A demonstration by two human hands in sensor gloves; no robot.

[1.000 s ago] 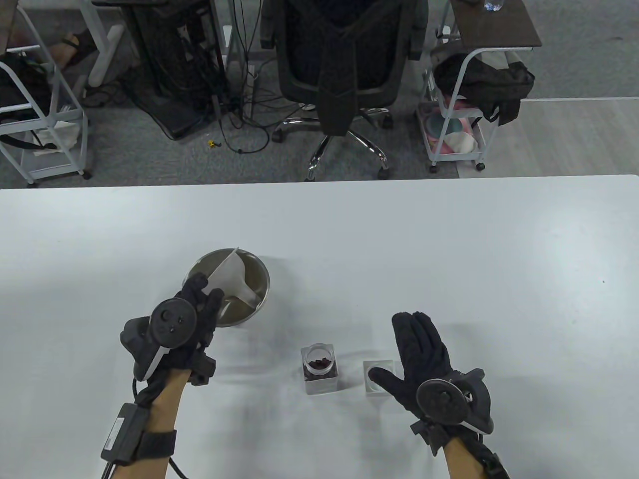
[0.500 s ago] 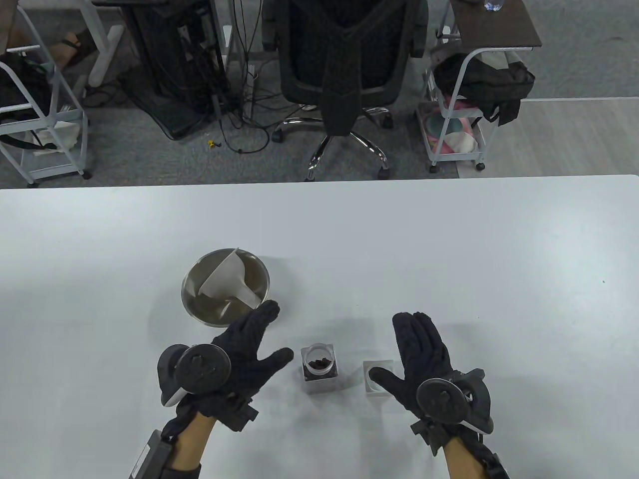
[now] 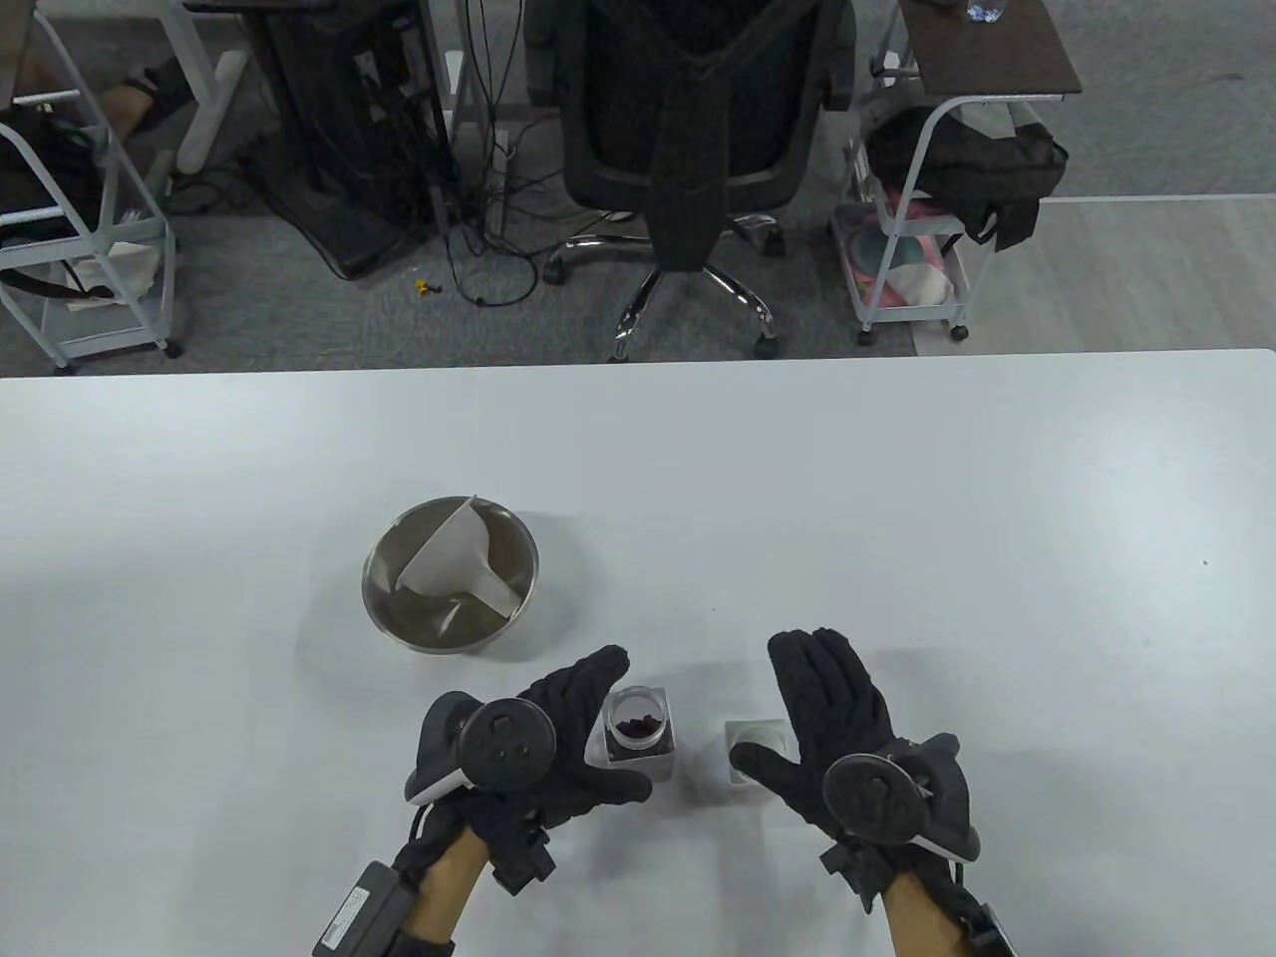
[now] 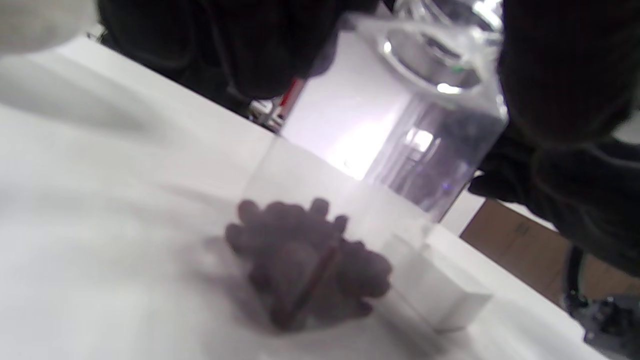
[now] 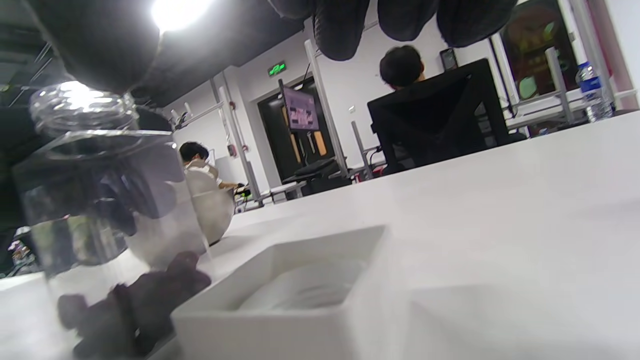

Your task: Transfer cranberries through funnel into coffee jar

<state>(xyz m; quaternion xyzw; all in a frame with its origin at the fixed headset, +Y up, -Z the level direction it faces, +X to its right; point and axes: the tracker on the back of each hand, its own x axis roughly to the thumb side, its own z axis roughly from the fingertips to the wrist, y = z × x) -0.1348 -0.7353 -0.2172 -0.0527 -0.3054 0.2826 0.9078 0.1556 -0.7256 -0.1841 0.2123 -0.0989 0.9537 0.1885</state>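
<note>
Left hand (image 3: 558, 743) cupped round the clear coffee jar (image 3: 639, 735) at the near middle of the table (image 3: 897, 518), fingers spread; firm grip or mere touch, cannot tell, palm side hidden from above. Right hand (image 3: 832, 723) flat and open, holding nothing, partly covering the small white square dish (image 3: 746, 748). Cranberries (image 4: 305, 260) blurred but plainly piled at the jar's bottom in the left wrist view. Funnel (image 3: 454, 568) lying tipped in the steel bowl (image 3: 384, 588), seen clearly only from above.
</note>
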